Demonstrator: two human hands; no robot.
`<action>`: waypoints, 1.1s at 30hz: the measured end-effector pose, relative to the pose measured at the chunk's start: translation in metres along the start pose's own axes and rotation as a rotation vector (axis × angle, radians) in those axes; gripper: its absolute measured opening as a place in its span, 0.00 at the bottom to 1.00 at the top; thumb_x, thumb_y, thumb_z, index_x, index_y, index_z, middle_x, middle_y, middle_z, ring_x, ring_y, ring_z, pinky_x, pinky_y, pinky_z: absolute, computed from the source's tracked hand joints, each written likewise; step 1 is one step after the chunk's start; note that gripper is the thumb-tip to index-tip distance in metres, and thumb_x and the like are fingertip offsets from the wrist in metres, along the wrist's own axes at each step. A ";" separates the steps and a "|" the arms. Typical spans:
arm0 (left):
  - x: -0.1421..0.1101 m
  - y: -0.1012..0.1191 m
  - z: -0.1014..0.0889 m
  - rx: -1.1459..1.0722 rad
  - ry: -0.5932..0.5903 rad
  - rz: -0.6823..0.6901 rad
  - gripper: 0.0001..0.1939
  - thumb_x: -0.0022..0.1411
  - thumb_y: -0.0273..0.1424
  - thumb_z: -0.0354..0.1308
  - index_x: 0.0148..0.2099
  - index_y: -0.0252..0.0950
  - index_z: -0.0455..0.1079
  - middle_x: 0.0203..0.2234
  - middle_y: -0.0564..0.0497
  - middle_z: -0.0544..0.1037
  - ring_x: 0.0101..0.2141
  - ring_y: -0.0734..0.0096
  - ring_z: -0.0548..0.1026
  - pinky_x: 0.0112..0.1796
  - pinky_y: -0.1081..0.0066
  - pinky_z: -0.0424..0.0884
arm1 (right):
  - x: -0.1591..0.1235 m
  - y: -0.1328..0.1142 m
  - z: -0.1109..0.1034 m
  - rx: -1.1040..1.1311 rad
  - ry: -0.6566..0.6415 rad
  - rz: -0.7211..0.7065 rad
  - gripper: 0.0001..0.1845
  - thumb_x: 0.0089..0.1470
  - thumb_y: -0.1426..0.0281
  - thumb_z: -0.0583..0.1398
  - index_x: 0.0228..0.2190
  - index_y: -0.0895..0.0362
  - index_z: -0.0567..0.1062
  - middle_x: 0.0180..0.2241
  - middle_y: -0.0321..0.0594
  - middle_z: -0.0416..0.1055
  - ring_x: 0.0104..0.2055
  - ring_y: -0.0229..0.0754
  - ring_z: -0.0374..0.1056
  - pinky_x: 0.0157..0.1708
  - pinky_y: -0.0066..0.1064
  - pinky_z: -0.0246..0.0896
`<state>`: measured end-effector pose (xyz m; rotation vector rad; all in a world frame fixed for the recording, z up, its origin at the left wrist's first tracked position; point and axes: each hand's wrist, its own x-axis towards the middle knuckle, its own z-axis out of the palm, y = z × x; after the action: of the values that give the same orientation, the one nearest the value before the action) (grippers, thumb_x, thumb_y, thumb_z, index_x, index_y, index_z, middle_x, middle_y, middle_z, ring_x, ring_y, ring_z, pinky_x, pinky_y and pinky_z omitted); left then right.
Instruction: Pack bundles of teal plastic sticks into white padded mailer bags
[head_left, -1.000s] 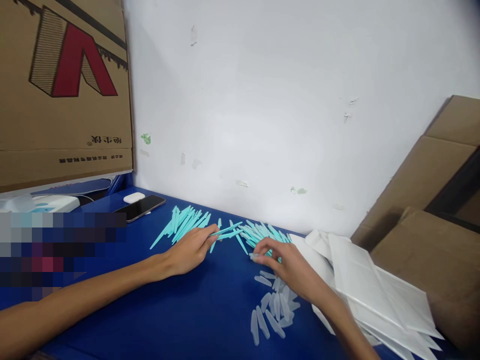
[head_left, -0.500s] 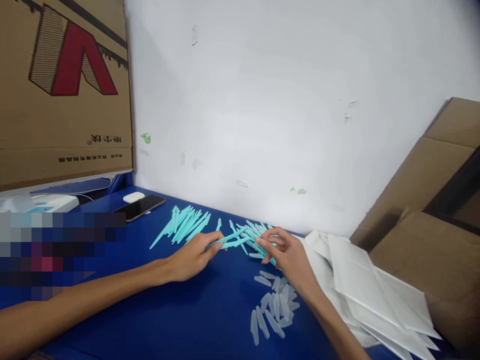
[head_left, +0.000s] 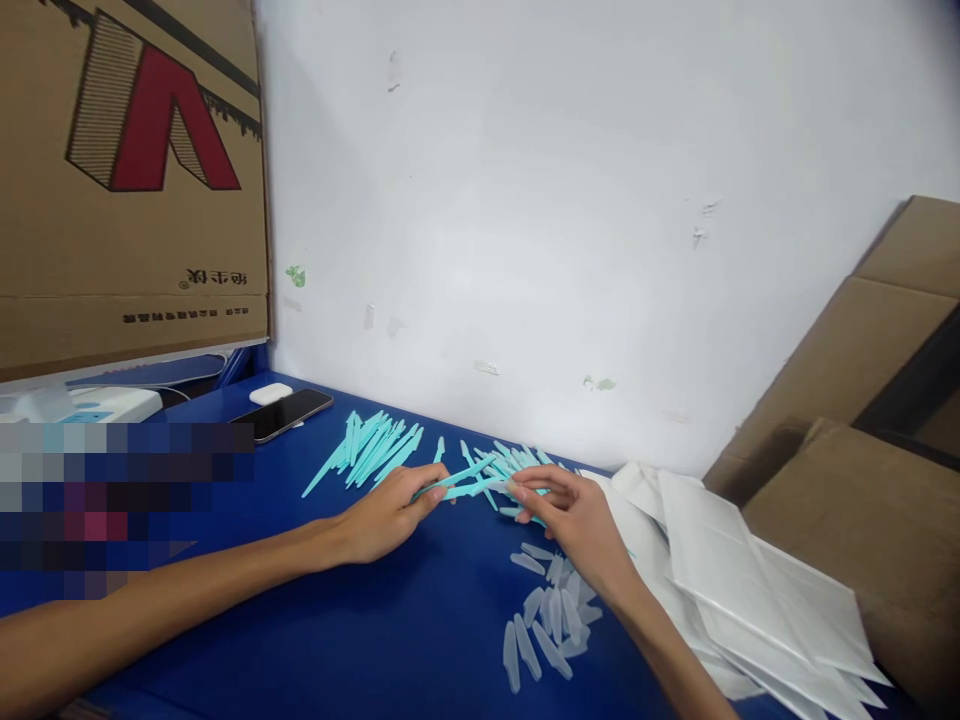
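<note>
I find the left hand [head_left: 384,514] gripping turquoise sticks [head_left: 460,491], long axes pointing rightward. The right hand [head_left: 571,508] pinches a translucent cap [head_left: 499,485] at one tip.

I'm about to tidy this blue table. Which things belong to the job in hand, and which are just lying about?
In the job:
Left hand, holding turquoise sticks
Right hand, apparently pinching a translucent piece
Left turquoise pile
Right turquoise pile
Loose translucent pieces

Seemingly just lying about:
Phone
White case
Cardboard box
White sheets (role unclear)
</note>
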<state>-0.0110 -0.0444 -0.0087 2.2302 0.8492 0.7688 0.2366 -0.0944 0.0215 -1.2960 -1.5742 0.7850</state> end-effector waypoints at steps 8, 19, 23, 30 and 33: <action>-0.001 0.001 -0.001 -0.017 0.056 -0.013 0.20 0.71 0.46 0.42 0.32 0.37 0.58 0.24 0.57 0.58 0.25 0.75 0.55 0.28 0.72 0.55 | 0.000 0.002 -0.004 -0.068 0.104 -0.010 0.21 0.53 0.50 0.62 0.31 0.56 0.80 0.29 0.41 0.79 0.22 0.40 0.69 0.22 0.30 0.59; -0.003 0.007 0.000 -0.012 -0.037 0.041 0.19 0.72 0.44 0.41 0.35 0.37 0.62 0.24 0.57 0.64 0.24 0.75 0.60 0.29 0.72 0.58 | -0.003 0.001 0.004 -0.063 0.040 -0.015 0.20 0.54 0.51 0.63 0.30 0.56 0.80 0.27 0.40 0.78 0.21 0.39 0.69 0.20 0.27 0.56; -0.005 0.010 0.004 -0.025 -0.064 0.056 0.20 0.72 0.43 0.42 0.35 0.37 0.64 0.24 0.57 0.66 0.23 0.76 0.61 0.28 0.73 0.58 | -0.004 0.005 0.012 0.012 -0.042 -0.008 0.21 0.54 0.50 0.62 0.29 0.57 0.78 0.27 0.40 0.78 0.19 0.37 0.67 0.19 0.27 0.56; -0.005 0.014 0.007 -0.007 -0.030 0.019 0.21 0.72 0.45 0.43 0.34 0.36 0.67 0.23 0.56 0.70 0.22 0.77 0.62 0.27 0.73 0.59 | -0.003 0.010 0.016 0.064 -0.066 0.021 0.21 0.54 0.51 0.62 0.29 0.58 0.76 0.27 0.41 0.77 0.18 0.35 0.67 0.17 0.25 0.52; -0.005 0.018 0.006 -0.059 -0.051 -0.042 0.22 0.71 0.47 0.42 0.36 0.37 0.67 0.25 0.55 0.72 0.21 0.77 0.66 0.25 0.74 0.62 | -0.001 0.011 0.014 0.009 -0.048 0.009 0.21 0.54 0.51 0.62 0.30 0.57 0.78 0.28 0.41 0.78 0.19 0.37 0.68 0.17 0.26 0.54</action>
<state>-0.0037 -0.0611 -0.0011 2.1642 0.8354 0.7059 0.2278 -0.0916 0.0057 -1.2870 -1.6015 0.8332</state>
